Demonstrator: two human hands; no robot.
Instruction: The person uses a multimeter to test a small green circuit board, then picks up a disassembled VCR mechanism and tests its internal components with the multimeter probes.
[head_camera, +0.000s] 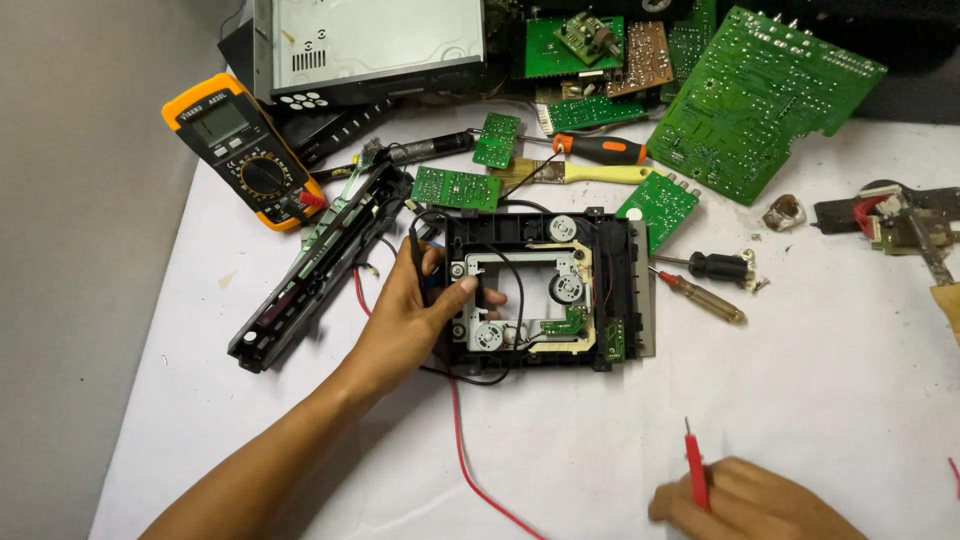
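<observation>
The left hand (420, 305) lies on the left edge of a black disc-drive mechanism (545, 290), thumb and fingers pinching a black probe (415, 250) against the frame. The right hand (745, 500), low at the near edge of the white counter (800, 400), is closed around a red probe (695, 470) whose metal tip points away from the person. A red lead (465, 450) runs from under the mechanism across the counter toward the near edge.

The mechanism sits flat in the middle of the counter, its metal tray and small round motors facing up. Just left of it lies a long black front panel (320, 270), set at a slant, and beyond that an orange multimeter (240, 150). To the right lie two screwdrivers (705, 285), one black-handled, one amber. At the far side are an orange-handled screwdriver (600, 150), small green boards (455, 188), a large green circuit board (760, 90) and a grey metal case (370, 40).
</observation>
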